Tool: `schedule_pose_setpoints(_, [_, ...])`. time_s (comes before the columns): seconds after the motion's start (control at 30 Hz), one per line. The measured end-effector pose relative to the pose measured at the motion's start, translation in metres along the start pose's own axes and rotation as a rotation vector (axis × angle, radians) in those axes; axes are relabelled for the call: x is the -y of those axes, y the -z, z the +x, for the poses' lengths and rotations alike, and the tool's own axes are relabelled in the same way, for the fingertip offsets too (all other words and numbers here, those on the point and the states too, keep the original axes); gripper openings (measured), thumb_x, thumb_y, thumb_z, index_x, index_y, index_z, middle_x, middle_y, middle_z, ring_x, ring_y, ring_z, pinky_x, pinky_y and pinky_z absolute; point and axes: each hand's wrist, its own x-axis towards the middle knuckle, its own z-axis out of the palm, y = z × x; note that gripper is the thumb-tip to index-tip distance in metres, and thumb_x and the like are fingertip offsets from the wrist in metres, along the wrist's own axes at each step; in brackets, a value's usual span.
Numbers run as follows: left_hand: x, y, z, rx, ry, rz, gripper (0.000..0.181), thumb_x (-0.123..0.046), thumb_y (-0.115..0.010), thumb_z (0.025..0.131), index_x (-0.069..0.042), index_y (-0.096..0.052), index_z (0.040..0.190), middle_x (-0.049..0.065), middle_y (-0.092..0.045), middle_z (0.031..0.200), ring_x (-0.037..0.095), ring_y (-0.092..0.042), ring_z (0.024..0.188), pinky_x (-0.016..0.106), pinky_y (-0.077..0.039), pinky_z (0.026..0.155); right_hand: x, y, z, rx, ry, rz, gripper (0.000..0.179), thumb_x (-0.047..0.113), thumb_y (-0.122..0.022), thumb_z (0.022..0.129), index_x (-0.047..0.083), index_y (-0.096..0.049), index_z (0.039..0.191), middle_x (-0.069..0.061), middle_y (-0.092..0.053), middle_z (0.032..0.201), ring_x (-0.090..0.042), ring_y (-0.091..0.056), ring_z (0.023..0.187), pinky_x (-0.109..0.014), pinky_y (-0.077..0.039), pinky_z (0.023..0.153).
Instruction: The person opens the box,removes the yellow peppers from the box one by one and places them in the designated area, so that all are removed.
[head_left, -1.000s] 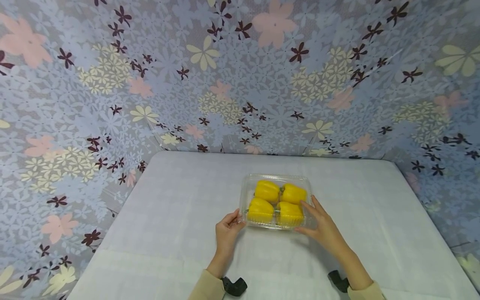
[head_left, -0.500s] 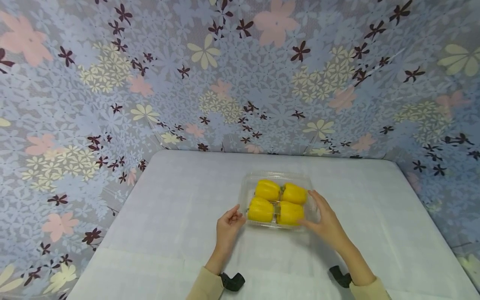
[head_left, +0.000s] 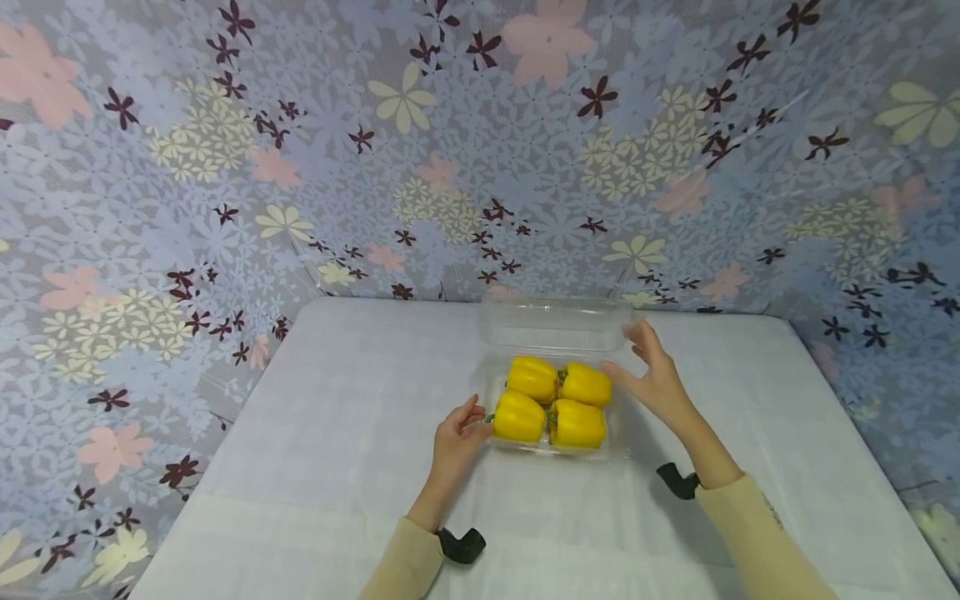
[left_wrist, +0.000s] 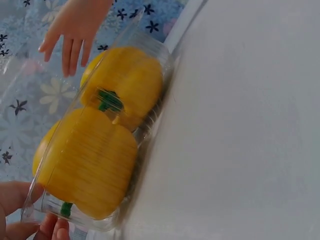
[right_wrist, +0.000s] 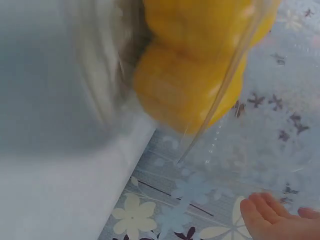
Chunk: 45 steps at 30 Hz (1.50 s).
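Note:
Several yellow bell peppers (head_left: 577, 425) with green stems lie in a clear plastic clamshell box (head_left: 555, 451) on the table. Its clear lid (head_left: 555, 325) stands raised at the far side, hinged away from the person. At the box's left edge, my left hand (head_left: 453, 442) pinches the rim; the left wrist view has the thumb above the rim (left_wrist: 34, 195) and fingertips below. My right hand (head_left: 660, 387) is at the lid's right end, fingers extended against or close to it, thumb apart. In the right wrist view that hand (right_wrist: 280, 220) is partly cut off, and the peppers (right_wrist: 190, 85) are blurred.
A white cloth covers the table (head_left: 360, 400). Behind it rises a flower-patterned backdrop (head_left: 450, 167), which also runs along both sides. Black curved wrist mounts (head_left: 461, 546) show by both forearms.
The lid has swung up and back from over the peppers. My right hand has moved away from the person along with it. My left hand stays at the box's left edge.

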Motion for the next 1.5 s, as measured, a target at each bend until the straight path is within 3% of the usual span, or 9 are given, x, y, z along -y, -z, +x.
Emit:
schedule_pose_setpoints(0.1, [-0.008,0.000,-0.004,0.004,0.000,0.009,0.052,0.004,-0.062,0.085,0.014,-0.045,0.133,0.031,-0.057,0.117,0.043,-0.056,0.114,0.042,-0.050,0.098,-0.005,0.001,0.016,0.011,-0.003,0.006,0.093,0.016,-0.067,0.088,0.009,-0.002,0.154,-0.031,-0.028,0.150,-0.047,-0.029,0.137,-0.062,-0.027,0.110])
schedule_pose_setpoints(0.23, [0.001,-0.001,-0.001,0.030,-0.019,0.018,0.053,0.006,-0.059,0.085,0.015,-0.042,0.135,0.031,-0.054,0.116,0.045,-0.054,0.114,0.048,-0.048,0.098,-0.013,0.000,0.034,0.039,-0.017,-0.008,0.094,0.020,-0.066,0.090,0.007,0.002,0.153,-0.031,-0.026,0.151,-0.046,-0.029,0.138,-0.062,-0.026,0.111])
schedule_pose_setpoints(0.47, [0.032,-0.003,0.012,0.085,-0.068,0.060,0.059,0.003,-0.057,0.087,0.011,-0.035,0.141,0.028,-0.051,0.123,0.042,-0.052,0.115,0.023,-0.048,0.091,-0.027,-0.001,0.053,0.101,-0.054,-0.019,0.096,0.024,-0.064,0.091,0.004,0.008,0.151,-0.033,-0.018,0.153,-0.047,-0.024,0.140,-0.062,-0.025,0.112])
schedule_pose_setpoints(0.7, [0.032,-0.002,0.015,0.160,-0.072,0.031,0.064,0.003,-0.054,0.086,0.011,-0.027,0.144,0.028,-0.041,0.144,0.042,-0.042,0.132,0.053,-0.041,0.105,-0.047,-0.002,0.068,0.169,-0.099,-0.045,0.094,0.027,-0.063,0.092,0.001,0.005,0.151,-0.028,-0.009,0.157,-0.047,-0.021,0.141,-0.062,-0.025,0.112])
schedule_pose_setpoints(0.83, [0.027,-0.002,0.019,0.178,-0.042,0.033,0.069,0.004,-0.053,0.082,0.009,-0.025,0.146,0.026,-0.038,0.147,0.039,-0.036,0.138,0.054,-0.036,0.108,-0.058,0.000,0.075,0.220,-0.153,-0.045,0.094,0.029,-0.062,0.092,0.005,0.006,0.152,-0.023,-0.005,0.159,-0.045,-0.020,0.142,-0.061,-0.025,0.112])
schedule_pose_setpoints(0.97, [0.008,0.001,0.020,0.177,0.000,0.045,0.068,0.006,-0.051,0.081,0.009,-0.028,0.144,0.026,-0.040,0.146,0.039,-0.036,0.137,0.052,-0.038,0.108,-0.064,0.001,0.079,0.264,-0.191,-0.022,0.095,0.032,-0.063,0.091,0.004,0.005,0.152,-0.022,-0.004,0.159,-0.045,-0.020,0.142,-0.061,-0.024,0.113])
schedule_pose_setpoints(1.07, [0.004,0.002,0.030,0.175,0.018,0.072,0.063,0.004,-0.048,0.084,0.010,-0.029,0.144,0.026,-0.040,0.146,0.039,-0.036,0.137,0.053,-0.034,0.111,-0.065,-0.001,0.081,0.286,-0.215,-0.028,0.096,0.033,-0.064,0.091,0.002,0.004,0.152,-0.024,-0.005,0.159,-0.047,-0.021,0.141,-0.060,-0.025,0.113])
schedule_pose_setpoints(1.23, [0.020,-0.001,0.054,0.156,0.014,0.114,0.055,-0.004,-0.043,0.093,0.007,-0.030,0.145,0.021,-0.041,0.147,0.035,-0.034,0.140,0.050,-0.023,0.117,-0.069,-0.008,0.082,0.328,-0.281,0.006,0.096,0.037,-0.062,0.092,0.003,0.004,0.152,-0.024,-0.007,0.159,-0.046,-0.018,0.142,-0.061,-0.024,0.113])
schedule_pose_setpoints(1.5, [0.027,-0.008,0.065,0.063,-0.033,0.137,0.046,-0.010,-0.042,0.101,0.005,-0.035,0.143,0.021,-0.049,0.141,0.035,-0.039,0.137,0.048,-0.032,0.114,-0.084,-0.015,0.080,0.367,-0.344,-0.012,0.093,0.043,-0.057,0.093,0.002,0.001,0.152,-0.024,-0.010,0.158,-0.046,-0.018,0.143,-0.061,-0.027,0.112])
